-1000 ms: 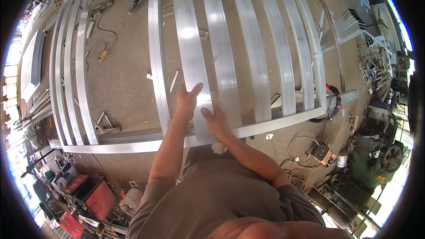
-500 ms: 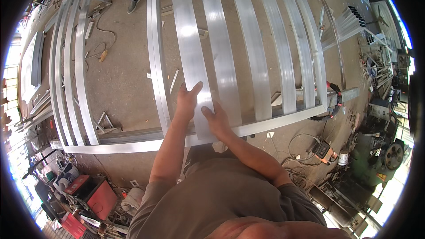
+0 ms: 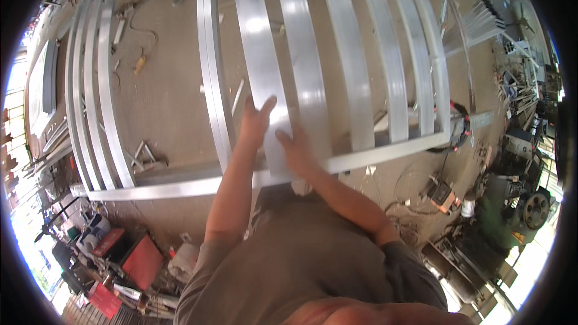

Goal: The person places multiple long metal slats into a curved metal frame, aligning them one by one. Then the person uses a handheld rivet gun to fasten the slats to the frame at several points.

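frame: several metal slats already sat across the long rail (image 3: 180, 188) | left hand (image 3: 256, 121) and right hand (image 3: 296, 151) lay flat, fingers spread, on one slat (image 3: 263, 78) above the floor (image 3: 162, 96) | its seating looked unfinished

You have a flat, shiny aluminium slat (image 3: 263, 78) lying lengthwise in the frame. Its near end rests across the long silver cross rail (image 3: 367, 156), among parallel slats.

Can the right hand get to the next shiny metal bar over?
Probably yes. The right hand lies flat on one metal slat, and the next slat sits right beside it with nothing in between.
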Demonstrator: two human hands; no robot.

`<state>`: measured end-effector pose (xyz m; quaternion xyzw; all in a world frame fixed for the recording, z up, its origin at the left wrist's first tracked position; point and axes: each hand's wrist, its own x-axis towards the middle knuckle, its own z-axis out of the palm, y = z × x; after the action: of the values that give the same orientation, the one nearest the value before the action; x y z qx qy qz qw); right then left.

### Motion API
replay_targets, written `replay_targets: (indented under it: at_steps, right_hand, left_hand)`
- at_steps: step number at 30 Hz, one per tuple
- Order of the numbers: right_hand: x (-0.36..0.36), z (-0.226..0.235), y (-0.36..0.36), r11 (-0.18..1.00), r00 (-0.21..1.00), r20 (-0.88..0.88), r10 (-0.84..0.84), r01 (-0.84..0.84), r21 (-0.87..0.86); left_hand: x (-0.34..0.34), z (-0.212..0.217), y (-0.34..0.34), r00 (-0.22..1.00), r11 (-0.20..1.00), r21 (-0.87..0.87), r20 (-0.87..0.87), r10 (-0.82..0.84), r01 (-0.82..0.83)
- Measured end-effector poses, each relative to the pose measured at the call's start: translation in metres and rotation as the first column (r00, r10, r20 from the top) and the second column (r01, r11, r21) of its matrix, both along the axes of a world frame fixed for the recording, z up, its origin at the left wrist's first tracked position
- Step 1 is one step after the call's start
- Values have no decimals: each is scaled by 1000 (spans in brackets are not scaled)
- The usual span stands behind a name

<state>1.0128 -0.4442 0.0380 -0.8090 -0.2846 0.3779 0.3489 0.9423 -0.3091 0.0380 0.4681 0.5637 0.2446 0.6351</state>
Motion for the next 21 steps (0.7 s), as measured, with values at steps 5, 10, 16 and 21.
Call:
replay_targets:
  at_steps: [5, 10, 16, 21]
  right_hand:
    - [17, -22, -7, 995, 983, -164, 82, -71, 77]
    - [25, -37, -8, 989, 965, -235, 113, -86, 121]
    - [33, -37, -2, 971, 938, -256, 233, -210, 114]
    - [29, -40, 0, 987, 893, -421, 158, -126, 104]
  left_hand:
    - [-43, -14, -46, 998, 992, -114, -30, -54, 50]
    - [-80, -10, -93, 939, 935, -186, -109, -326, 303]
    - [-80, -22, -105, 995, 970, -225, -14, -101, 96]
    - [-81, -25, -112, 996, 985, -167, -75, -53, 40]
